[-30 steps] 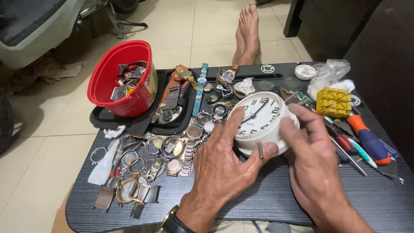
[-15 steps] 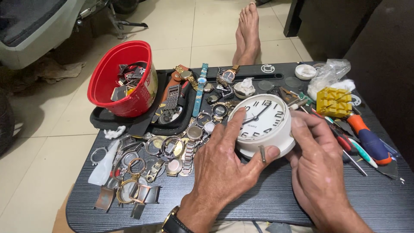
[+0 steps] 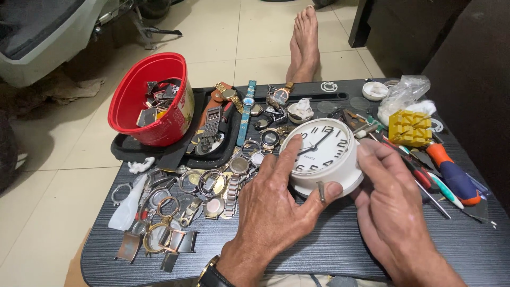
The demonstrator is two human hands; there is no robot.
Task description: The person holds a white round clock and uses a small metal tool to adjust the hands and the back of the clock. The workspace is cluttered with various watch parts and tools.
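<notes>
On the dark table (image 3: 319, 250), both hands' grip clamped on white clock (image 3: 324, 151) (underside hidden), wrists cut off

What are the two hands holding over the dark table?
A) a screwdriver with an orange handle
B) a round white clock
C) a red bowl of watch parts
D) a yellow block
B: the left hand and the right hand both grip a round white clock, with the red bowl standing apart at the far left of the table.
</notes>
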